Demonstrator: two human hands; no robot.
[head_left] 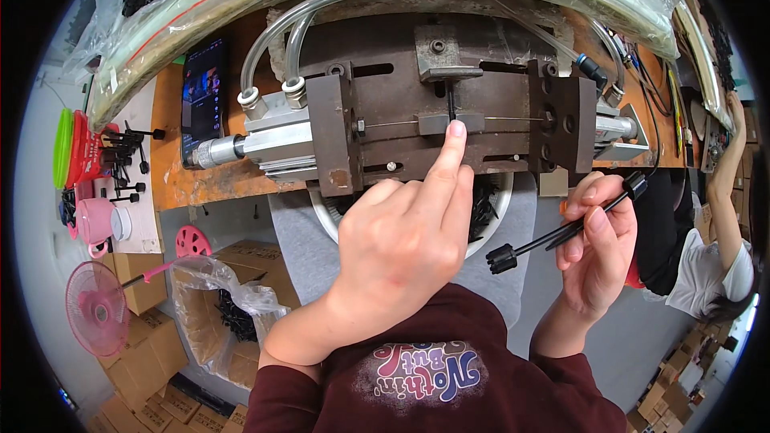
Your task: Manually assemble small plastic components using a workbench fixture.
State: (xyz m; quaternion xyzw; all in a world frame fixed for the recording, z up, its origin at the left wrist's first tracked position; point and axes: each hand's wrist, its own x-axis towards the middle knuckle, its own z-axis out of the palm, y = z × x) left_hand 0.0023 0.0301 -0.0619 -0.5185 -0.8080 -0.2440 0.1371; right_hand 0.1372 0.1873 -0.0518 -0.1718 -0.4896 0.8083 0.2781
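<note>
My left hand [405, 228] reaches over the metal clamping fixture [393, 144], its index finger stretched out. That fingertip touches the lower end of a thin black rod [451, 100], which lies across a small grey block [473, 123] at the fixture's middle. The thumb side is partly hidden. To the right, my right hand [597, 252] is closed around black plastic rods [533, 242] with ribbed, knob-like ends. They are held slantwise, apart from the fixture. How many rods there are is hard to tell.
Air cylinders [277, 140] with clear hoses flank the fixture. Below it, a white tub [325, 212] holds black parts. A phone [202, 100] stands at the left on the wooden bench [192, 188]. A pink fan [98, 309] and lined carton [196, 329] are lower left. Another person [710, 261] sits at right.
</note>
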